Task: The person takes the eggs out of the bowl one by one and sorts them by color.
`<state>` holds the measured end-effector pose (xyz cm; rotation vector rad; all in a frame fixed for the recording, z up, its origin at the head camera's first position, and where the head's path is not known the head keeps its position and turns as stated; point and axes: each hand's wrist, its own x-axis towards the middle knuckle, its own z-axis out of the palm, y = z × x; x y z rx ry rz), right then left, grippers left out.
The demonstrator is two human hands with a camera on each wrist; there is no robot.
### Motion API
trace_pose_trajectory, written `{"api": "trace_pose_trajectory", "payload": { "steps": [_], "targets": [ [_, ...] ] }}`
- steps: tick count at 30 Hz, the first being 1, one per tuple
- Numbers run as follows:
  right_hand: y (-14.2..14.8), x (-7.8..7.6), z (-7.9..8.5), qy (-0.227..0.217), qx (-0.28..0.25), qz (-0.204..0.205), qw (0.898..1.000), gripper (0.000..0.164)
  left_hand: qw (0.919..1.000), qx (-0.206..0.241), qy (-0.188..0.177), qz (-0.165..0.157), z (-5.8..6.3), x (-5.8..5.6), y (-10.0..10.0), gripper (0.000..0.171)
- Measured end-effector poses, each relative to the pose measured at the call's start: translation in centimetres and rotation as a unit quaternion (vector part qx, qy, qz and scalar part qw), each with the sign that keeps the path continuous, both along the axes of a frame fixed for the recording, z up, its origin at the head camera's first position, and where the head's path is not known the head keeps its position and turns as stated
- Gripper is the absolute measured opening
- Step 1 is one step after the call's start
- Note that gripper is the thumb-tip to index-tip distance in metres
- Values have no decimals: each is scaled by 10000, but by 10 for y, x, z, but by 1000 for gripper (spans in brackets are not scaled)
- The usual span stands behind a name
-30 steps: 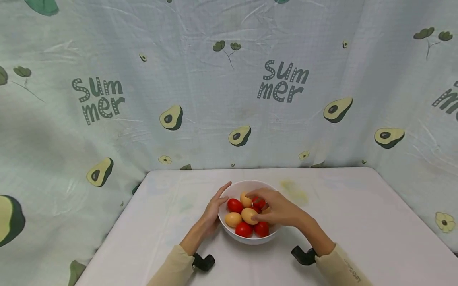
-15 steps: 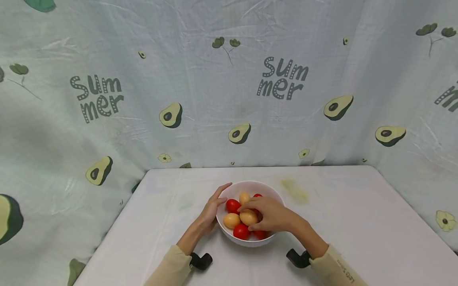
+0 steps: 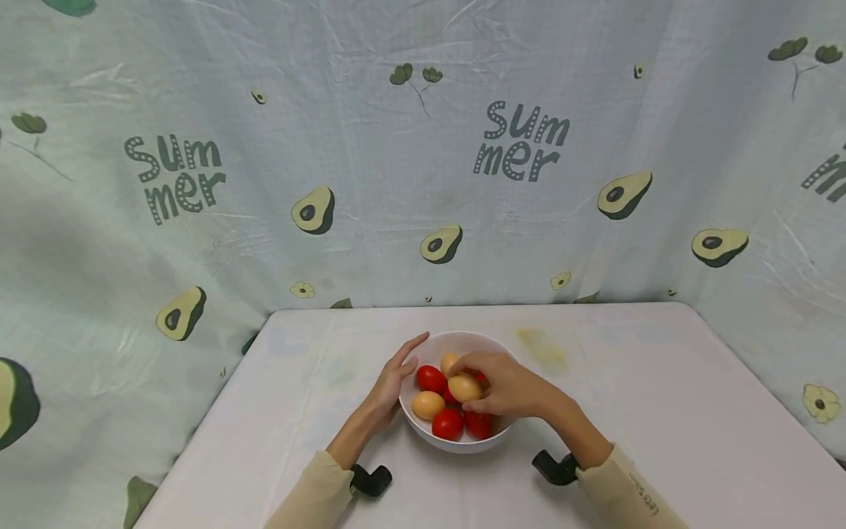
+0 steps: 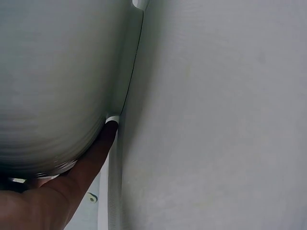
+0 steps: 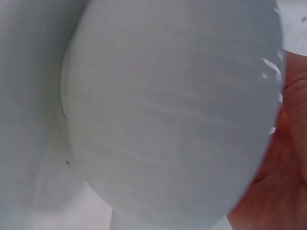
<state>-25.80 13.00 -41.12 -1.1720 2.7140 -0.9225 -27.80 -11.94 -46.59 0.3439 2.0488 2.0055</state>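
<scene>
Egg, right hand arched, grip pinching it, left hand straight-fingered against bowl

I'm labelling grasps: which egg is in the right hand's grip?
The rightmost egg of the three visible: the right hand pinches it. The far egg and the left egg sit outside that grip.

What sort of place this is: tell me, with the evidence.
Probably a small staged recording spot: an avocado-print cloth hangs behind a pale table, and black wrist-worn devices show at the sleeves.
</scene>
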Motion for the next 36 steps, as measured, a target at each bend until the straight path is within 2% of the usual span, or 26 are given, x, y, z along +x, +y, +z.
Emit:
{"api": "trace_pose_trajectory", "payload": {
  "steps": [6, 12, 17, 21, 25, 36],
  "targets": [
    [24, -7, 14, -312, -533, -300, 9976, 44, 10000, 28, 45, 28, -1, -1, 0, 52],
    [47, -14, 24, -150, -678, -739, 9948, 46, 10000, 4, 46, 26, 0, -3, 0, 51],
    [66, -21, 24, 114, -925, -906, 9915, 42, 10000, 30, 24, 28, -1, -5, 0, 51],
    [80, -29, 19, 38, -1087, -1235, 9864, 38, 10000, 42, 18, 58, -1, -5, 0, 51],
    [94, -37, 10, -162, -1162, -1555, 9809, 43, 9999, 15, 21, 109, -2, -5, 0, 51],
    [118, -58, -24, -303, -936, -2050, 9738, 50, 9999, -68, 67, 96, -2, -5, -1, 51]
  ]
}}
